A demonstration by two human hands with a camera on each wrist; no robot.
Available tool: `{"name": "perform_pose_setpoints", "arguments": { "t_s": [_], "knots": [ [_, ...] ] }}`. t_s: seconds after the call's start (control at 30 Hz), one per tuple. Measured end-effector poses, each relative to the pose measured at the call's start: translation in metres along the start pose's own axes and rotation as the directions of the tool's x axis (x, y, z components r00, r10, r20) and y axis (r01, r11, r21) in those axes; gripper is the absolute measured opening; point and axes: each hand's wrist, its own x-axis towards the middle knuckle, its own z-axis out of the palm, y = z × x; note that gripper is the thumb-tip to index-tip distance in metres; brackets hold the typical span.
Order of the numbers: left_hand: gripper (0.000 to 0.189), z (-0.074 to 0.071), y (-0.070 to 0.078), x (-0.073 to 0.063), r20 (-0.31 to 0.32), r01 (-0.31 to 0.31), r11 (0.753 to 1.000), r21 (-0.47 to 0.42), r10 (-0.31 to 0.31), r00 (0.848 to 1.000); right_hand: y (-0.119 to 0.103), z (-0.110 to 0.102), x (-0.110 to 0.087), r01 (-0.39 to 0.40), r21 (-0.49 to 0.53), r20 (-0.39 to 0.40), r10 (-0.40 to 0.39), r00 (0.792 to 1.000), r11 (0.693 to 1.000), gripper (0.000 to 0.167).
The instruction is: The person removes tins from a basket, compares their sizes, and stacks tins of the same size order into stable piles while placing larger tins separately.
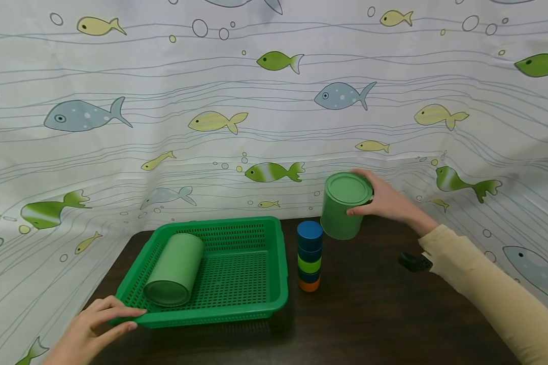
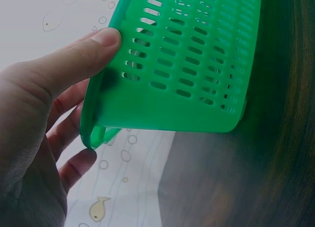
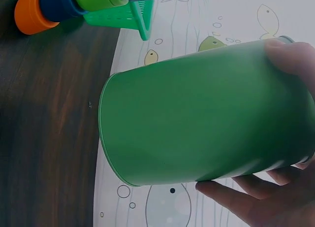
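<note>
My right hand point(image 1: 379, 197) grips a green cylindrical can point(image 1: 340, 213) near its top end, thumb on one side and fingers on the other. In the right wrist view the can point(image 3: 197, 118) fills the middle, its far end close to the table surface. With the left hand point(image 1: 96, 322) I hold the near left corner of a green plastic basket point(image 1: 210, 315), thumb on one side of the rim and fingers on the other. A second green can point(image 1: 175, 266) lies on its side in the basket's left part.
Between the basket and the held can stands a stack of several cups point(image 1: 309, 256) in blue, green and orange. The dark wooden table point(image 1: 361, 314) extends to the right. A fish-patterned curtain point(image 1: 255, 147) hangs behind and at both sides. A small black object point(image 1: 414, 262) shows by the right sleeve.
</note>
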Motion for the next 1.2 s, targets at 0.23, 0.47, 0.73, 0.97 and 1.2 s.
{"name": "perform_pose_setpoints", "arguments": {
  "t_s": [0.23, 0.47, 0.73, 0.97, 1.2],
  "knots": [
    [0.055, 0.0, 0.0, -0.001, 0.0, 0.012, 1.0, -0.003, -0.012, 1.0, 0.006, 0.005, -0.006, 0.003, -0.004, 0.006, -0.003, 1.0, 1.0, 0.095],
    [0.054, 0.001, 0.0, 0.0, -0.002, 0.008, 1.0, -0.008, -0.008, 1.0, 0.014, 0.01, -0.013, 0.027, 0.003, 0.005, -0.027, 1.0, 1.0, 0.095],
    [0.054, 0.0, 0.001, 0.0, -0.008, 0.005, 1.0, -0.012, -0.005, 1.0, 0.024, 0.016, -0.021, 0.023, 0.0, 0.022, -0.023, 0.999, 1.0, 0.094],
    [0.054, 0.001, 0.001, 0.0, -0.006, 0.0, 1.0, -0.016, 0.0, 1.0, 0.032, 0.023, -0.028, 0.018, 0.027, 0.044, -0.019, 0.999, 0.999, 0.093],
    [0.054, 0.001, 0.0, 0.0, -0.003, -0.006, 0.999, -0.032, 0.006, 1.0, 0.041, 0.031, -0.035, 0.001, 0.06, 0.067, -0.005, 0.998, 0.998, 0.094]
  ]
}}
